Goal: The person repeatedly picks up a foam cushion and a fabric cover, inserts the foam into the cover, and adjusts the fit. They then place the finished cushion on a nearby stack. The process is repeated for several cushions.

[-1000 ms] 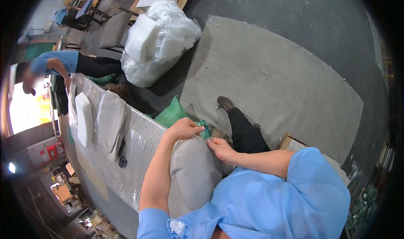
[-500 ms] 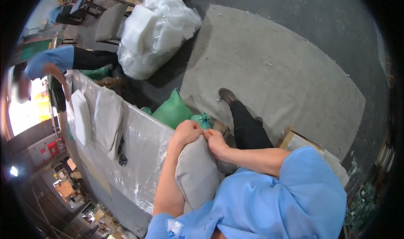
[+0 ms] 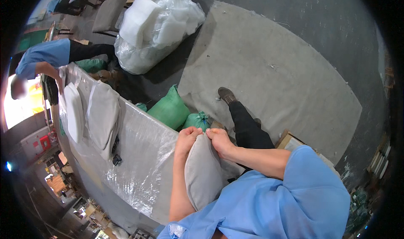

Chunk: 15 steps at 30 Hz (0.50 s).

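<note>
A light grey padded cushion (image 3: 204,174) stands against my body, its narrow upper corner pointing away from me. At that corner my left hand (image 3: 188,140) is closed, with thumb and fingers pinching the fabric. Just beside it my right hand (image 3: 219,143) grips the same corner from the other side, fingertips nearly meeting those of the left. What exactly lies between the fingertips is too small to make out. My left forearm runs along the cushion's left side.
To the left is a plastic-wrapped table (image 3: 139,155) bearing grey cushion covers (image 3: 103,113), a white pad (image 3: 73,113) and a small black object (image 3: 117,159). Green sacks (image 3: 170,108) stand beyond its edge. A co-worker (image 3: 46,58) leans over the far end. A bag of white foam (image 3: 160,29) sits behind.
Both hands have shifted slightly to the right with the cushion, which now stands narrower and more edge-on. My left hand has turned, still pinching the corner.
</note>
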{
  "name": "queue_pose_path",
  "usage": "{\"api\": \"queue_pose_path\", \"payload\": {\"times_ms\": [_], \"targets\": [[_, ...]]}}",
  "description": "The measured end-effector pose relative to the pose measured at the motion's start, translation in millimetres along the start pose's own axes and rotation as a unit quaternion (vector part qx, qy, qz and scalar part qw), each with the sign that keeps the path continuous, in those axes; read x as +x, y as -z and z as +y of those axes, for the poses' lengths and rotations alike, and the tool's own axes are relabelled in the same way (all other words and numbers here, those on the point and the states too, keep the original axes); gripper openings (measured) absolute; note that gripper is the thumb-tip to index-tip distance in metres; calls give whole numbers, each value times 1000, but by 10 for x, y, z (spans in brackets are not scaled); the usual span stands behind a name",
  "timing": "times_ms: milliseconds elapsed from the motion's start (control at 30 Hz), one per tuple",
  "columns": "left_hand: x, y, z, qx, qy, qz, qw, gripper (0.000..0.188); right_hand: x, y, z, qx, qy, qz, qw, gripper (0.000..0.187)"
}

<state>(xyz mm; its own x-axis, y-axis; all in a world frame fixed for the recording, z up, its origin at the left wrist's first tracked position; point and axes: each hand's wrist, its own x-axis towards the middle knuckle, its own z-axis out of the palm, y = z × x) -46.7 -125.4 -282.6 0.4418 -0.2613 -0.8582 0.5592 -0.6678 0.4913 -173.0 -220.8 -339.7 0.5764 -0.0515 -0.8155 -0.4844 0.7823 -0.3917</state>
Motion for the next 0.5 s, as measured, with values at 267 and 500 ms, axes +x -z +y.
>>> {"api": "queue_pose_path", "payload": {"times_ms": [267,500], "targets": [[128,-205,114,67,-73,24,995,26,-228,90,-387,60,-48,-9,997,32],[215,-373,147,-40,-8,-24,999,28,33,197,-292,118,-90,24,989,33]]}}
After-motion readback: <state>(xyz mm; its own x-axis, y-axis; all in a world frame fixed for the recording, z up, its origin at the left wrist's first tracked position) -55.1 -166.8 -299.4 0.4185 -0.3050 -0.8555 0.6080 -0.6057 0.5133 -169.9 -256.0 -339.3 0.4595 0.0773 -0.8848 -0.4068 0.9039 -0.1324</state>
